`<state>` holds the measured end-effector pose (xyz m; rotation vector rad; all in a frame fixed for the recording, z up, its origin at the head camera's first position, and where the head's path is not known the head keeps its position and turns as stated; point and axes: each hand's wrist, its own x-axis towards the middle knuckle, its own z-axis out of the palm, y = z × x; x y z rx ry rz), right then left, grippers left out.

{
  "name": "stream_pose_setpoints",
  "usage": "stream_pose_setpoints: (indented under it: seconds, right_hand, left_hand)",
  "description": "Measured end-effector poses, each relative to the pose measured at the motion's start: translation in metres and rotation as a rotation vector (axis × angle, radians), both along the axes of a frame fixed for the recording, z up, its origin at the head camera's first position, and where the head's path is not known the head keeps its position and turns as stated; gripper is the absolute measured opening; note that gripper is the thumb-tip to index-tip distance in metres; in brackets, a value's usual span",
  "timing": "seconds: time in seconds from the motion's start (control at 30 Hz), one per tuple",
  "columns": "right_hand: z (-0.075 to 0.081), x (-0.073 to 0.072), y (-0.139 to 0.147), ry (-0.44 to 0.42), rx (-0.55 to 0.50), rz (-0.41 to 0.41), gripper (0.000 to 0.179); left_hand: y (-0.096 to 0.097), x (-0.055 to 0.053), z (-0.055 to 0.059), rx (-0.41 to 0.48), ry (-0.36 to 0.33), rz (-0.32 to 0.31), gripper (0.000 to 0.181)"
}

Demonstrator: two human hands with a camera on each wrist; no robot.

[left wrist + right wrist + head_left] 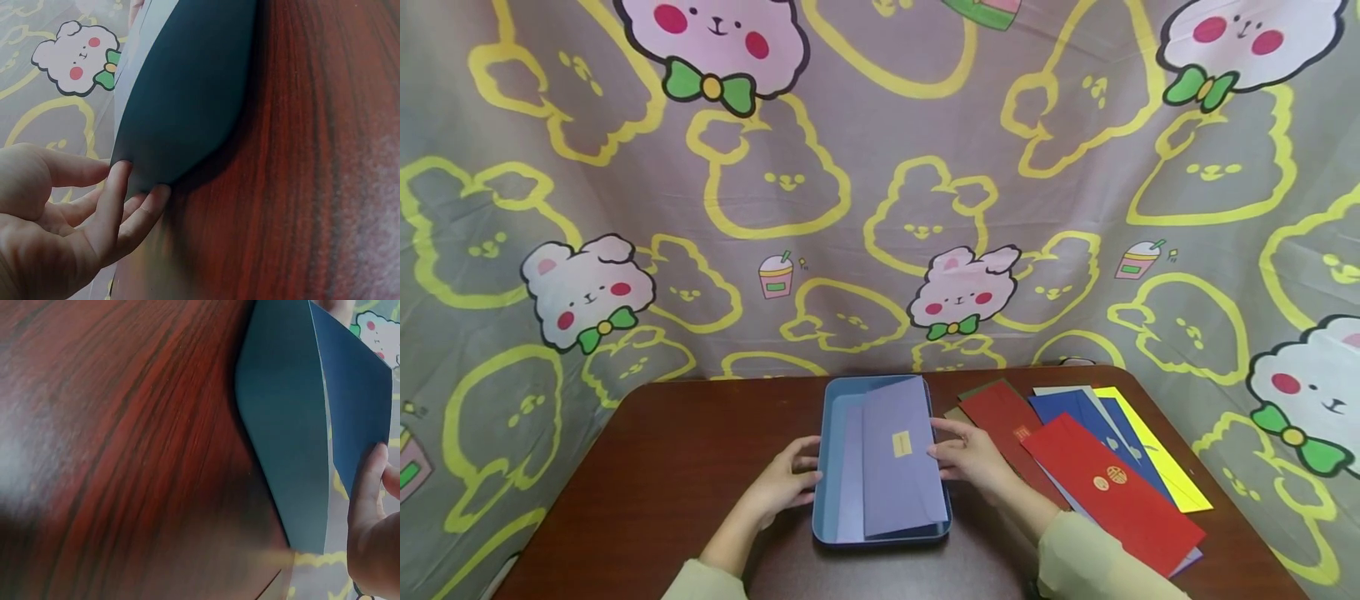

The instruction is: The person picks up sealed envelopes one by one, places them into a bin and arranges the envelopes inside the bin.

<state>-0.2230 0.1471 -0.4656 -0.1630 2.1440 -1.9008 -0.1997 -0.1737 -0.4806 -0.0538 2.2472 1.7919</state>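
A light purple envelope (898,487) with a small yellow label lies tilted in a shallow blue tray (829,508), its right edge raised at the tray's right side. Another pale purple envelope (850,512) shows beneath it. My right hand (970,457) pinches the top envelope by its right edge; in the right wrist view, the thumb lies against the raised envelope (359,394), apart from the tray wall (284,419). At the tray's left side my left hand (784,482) holds the wall, its fingertips on the tray (187,94) in the left wrist view.
Right of the tray, several envelopes lie fanned and overlapping: a red one (1112,479) in front, a blue one (1078,408), a yellow one (1180,483), and a darker red one (1000,408). They rest on a dark brown table (700,450). A patterned curtain (865,133) hangs behind.
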Motion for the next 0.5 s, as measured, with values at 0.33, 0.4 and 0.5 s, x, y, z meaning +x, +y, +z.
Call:
stream_pose_setpoints:
  seconds: [0.33, 0.4, 0.5]
  right_hand:
    - [0.001, -0.001, -0.012, 0.008, 0.043, -0.027, 0.057]
    - [0.002, -0.001, -0.014, 0.004, 0.046, -0.023, 0.057]
    - [0.001, -0.001, -0.017, -0.002, 0.038, -0.002, 0.058]
  left_hand:
    - [0.0, 0.0, -0.001, -0.001, 0.003, -0.002, 0.055]
    - [0.0, 0.0, -0.001, -0.005, 0.0, 0.003, 0.054]
    - [0.0, 0.0, -0.001, -0.009, -0.002, 0.008, 0.054]
